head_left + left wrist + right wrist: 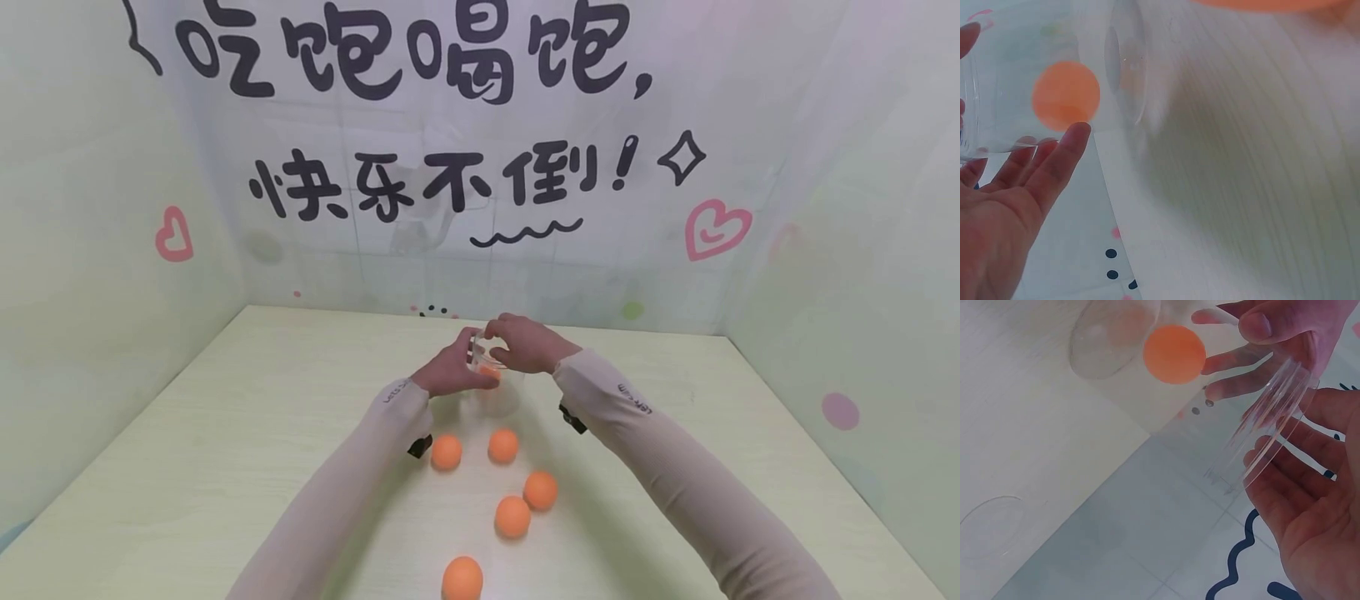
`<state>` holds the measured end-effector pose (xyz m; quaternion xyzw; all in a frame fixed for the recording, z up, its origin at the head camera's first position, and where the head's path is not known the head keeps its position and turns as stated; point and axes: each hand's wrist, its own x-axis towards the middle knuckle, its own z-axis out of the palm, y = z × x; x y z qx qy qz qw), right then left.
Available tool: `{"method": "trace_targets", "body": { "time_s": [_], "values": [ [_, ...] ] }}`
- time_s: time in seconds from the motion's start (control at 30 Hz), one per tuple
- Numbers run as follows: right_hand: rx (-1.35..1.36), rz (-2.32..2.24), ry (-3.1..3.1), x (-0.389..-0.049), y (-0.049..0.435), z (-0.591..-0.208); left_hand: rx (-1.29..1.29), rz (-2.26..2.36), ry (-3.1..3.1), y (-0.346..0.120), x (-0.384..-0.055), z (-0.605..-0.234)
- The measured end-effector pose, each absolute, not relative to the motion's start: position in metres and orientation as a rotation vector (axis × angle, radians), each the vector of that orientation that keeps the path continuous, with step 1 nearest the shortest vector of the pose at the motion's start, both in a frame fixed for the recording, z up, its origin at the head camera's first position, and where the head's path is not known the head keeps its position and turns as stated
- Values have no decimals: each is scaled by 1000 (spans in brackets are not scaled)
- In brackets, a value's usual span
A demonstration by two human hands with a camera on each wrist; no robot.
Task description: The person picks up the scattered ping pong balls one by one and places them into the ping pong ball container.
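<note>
A clear jar (1235, 456) stands towards the back of the table, its mouth up. My left hand (457, 367) grips it round the side, fingers behind the clear wall. An orange ball (1066, 95) shows inside the jar, a little above its base (1129, 62). At the mouth is my right hand (528, 343), thumb and fingers spread in a loose curve over the rim (491, 360). Nothing shows between the right fingers. In the right wrist view its fingertips (1260, 453) overlap the rim.
Several orange balls (512, 517) lie on the pale table (225, 450) between the forearms. A faint clear round outline (991, 501) shows on the table in the right wrist view. Printed sheets (450, 258) with black lettering and hearts enclose the table's back and sides.
</note>
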<state>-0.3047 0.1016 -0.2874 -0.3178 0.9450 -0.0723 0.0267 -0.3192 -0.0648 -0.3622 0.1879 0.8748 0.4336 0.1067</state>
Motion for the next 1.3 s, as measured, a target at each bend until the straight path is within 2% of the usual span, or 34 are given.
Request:
{"method": "trace_targets", "body": {
  "time_s": [0.63, 1.3],
  "values": [
    [-1146, -257, 3005, -281, 129, -263, 545, 1279, 2580, -62, -324, -364],
    [-1207, -366, 2947, -235, 150, -284, 560, 1324, 2561, -62, -328, -371]
  ]
}}
